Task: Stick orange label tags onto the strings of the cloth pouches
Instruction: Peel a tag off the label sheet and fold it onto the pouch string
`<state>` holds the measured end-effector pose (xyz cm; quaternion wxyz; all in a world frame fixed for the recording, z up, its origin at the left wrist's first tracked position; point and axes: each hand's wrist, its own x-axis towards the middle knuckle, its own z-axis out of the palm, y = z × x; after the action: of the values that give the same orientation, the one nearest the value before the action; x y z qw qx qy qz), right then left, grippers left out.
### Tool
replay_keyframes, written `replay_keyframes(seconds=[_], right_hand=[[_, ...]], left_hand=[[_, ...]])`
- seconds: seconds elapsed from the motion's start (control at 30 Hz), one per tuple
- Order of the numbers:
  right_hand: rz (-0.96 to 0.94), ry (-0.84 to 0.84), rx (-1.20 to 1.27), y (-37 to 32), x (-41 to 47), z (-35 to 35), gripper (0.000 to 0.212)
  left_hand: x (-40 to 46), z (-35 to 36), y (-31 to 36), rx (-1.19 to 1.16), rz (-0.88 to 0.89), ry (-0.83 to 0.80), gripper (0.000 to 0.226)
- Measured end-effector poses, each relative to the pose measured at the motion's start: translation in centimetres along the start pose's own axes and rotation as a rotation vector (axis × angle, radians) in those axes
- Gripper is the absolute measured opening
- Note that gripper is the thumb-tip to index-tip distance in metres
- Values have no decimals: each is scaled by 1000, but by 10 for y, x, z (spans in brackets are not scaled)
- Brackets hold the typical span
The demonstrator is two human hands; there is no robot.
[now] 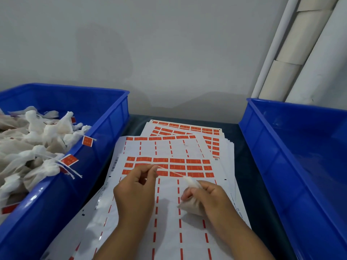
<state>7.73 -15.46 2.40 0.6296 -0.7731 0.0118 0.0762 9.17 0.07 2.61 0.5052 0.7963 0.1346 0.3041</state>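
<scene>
My right hand [207, 198] grips a cloth pouch [190, 203]; my left hand [136, 186] pinches its string [172, 172], taut between them. Beneath both lie sheets of orange labels [177, 165]. Left of my left hand sits a bin [105, 117] of tagged pouches [37, 147].

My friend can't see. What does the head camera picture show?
Two hands stretch a pouch's string over a label sheet: the left hand pinches its end, the right hand grips the pouch. Blue bins stand either side.
</scene>
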Motion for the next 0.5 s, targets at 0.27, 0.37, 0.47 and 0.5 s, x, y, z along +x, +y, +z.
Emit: replay_keyframes(seconds=[0.27, 0.37, 0.47, 0.5], right_hand=[[0, 126, 602, 2, 6, -11, 25], [-55, 240, 294, 3, 4, -6, 13], [-133, 215, 89, 2, 2, -4, 24], [-158, 196, 45, 2, 1, -3, 26]], left_hand=[[-10, 11, -5, 298, 202, -646, 12], [-14, 11, -2, 283, 248, -798, 11], [-13, 9, 1, 183, 269, -795, 16], [-13, 9, 0, 143, 276, -779, 22]])
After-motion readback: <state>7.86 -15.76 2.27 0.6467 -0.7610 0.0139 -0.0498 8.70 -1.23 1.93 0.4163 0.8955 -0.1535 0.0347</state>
